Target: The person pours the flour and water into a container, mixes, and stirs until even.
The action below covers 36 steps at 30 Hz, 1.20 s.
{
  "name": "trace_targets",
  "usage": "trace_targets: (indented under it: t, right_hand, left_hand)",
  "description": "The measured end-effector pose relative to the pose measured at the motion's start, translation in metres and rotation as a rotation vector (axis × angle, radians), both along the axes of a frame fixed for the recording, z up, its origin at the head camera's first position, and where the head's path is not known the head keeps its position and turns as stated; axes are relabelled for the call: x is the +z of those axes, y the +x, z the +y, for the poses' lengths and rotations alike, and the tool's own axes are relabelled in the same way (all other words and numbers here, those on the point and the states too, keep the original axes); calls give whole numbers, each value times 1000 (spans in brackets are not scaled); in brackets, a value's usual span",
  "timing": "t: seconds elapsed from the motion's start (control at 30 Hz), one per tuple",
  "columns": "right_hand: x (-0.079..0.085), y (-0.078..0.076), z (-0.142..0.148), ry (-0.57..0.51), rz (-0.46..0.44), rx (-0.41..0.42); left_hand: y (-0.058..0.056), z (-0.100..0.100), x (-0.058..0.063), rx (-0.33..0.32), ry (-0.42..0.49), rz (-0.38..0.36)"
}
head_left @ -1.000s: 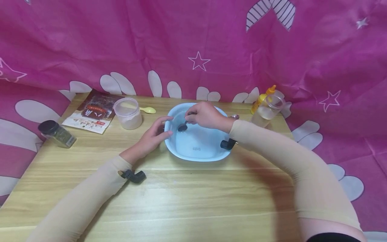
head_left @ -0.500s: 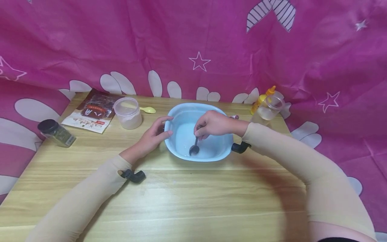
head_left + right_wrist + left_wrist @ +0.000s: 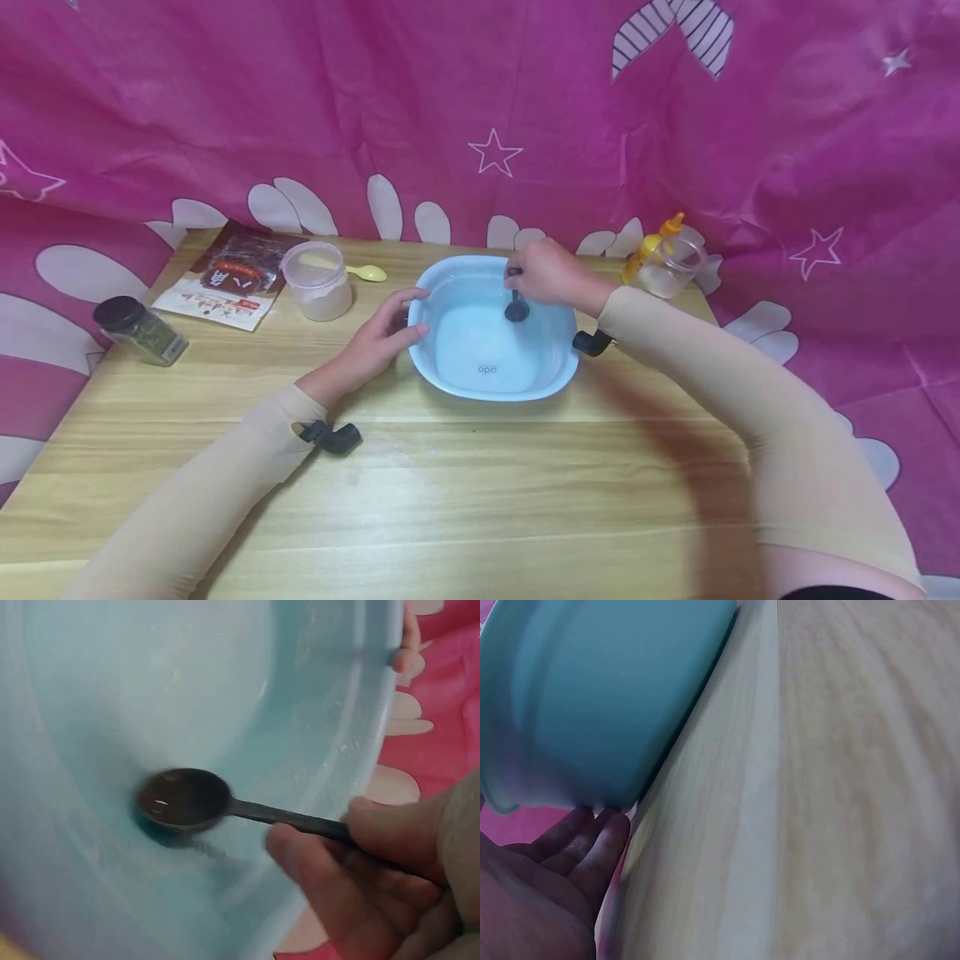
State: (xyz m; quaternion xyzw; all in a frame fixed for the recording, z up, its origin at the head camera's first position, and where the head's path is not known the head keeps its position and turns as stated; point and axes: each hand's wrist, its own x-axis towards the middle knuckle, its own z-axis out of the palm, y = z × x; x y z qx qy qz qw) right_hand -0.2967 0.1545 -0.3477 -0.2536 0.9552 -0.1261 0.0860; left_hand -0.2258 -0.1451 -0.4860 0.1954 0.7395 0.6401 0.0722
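Pink cloth (image 3: 420, 100) printed with white stars hangs behind our pale wooden table (image 3: 480, 500), where we see a light-blue rounded plastic basin (image 3: 480, 342). Our left hand (image 3: 378, 333) rests against its left side, fingers (image 3: 606, 851) spread and nearly straight, gripping nothing. Our right hand (image 3: 546, 275) pinches a dark spoon (image 3: 516, 311) by its handle, the scoop end inside the basin towards its far wall. A clear plastic tub of white powder (image 3: 320, 290) stands left of the basin.
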Motion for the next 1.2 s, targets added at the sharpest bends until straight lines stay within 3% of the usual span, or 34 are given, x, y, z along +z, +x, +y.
trace_targets:
  t: [0.17, 0.3, 0.47, 0.6, 0.73, 0.87, 1.0, 1.1, 1.2]
  right_hand:
    - [-8, -1, -14, -91, -21, -16]
    - [-12, 6, -24, -204, -128, 0]
    - [-14, 19, -27, -310, -293, 80]
    - [-11, 26, -23, -296, -417, 130]
    - [-5, 23, -13, -217, -491, 107]
    - [0, 14, 0, -117, -445, 44]
    - [2, 3, 9, -54, -278, -13]
    - [0, -4, 10, -61, -161, -54]
    - [-3, -6, 6, -120, -99, -70]
  left_hand:
    - [-1, -1, 0, -4, -4, -10]
    - [-1, -1, 0, -8, 1, -6]
    - [0, 1, 0, -14, -2, 3]
    - [0, 1, 1, -7, -1, -1]
    - [0, 0, 0, 3, -3, -2]
    - [0, 0, 0, 3, -11, -3]
    - [0, -1, 0, 2, -13, -4]
    - [0, -1, -1, 0, -10, -1]
    - [-1, -1, -1, 0, -9, -2]
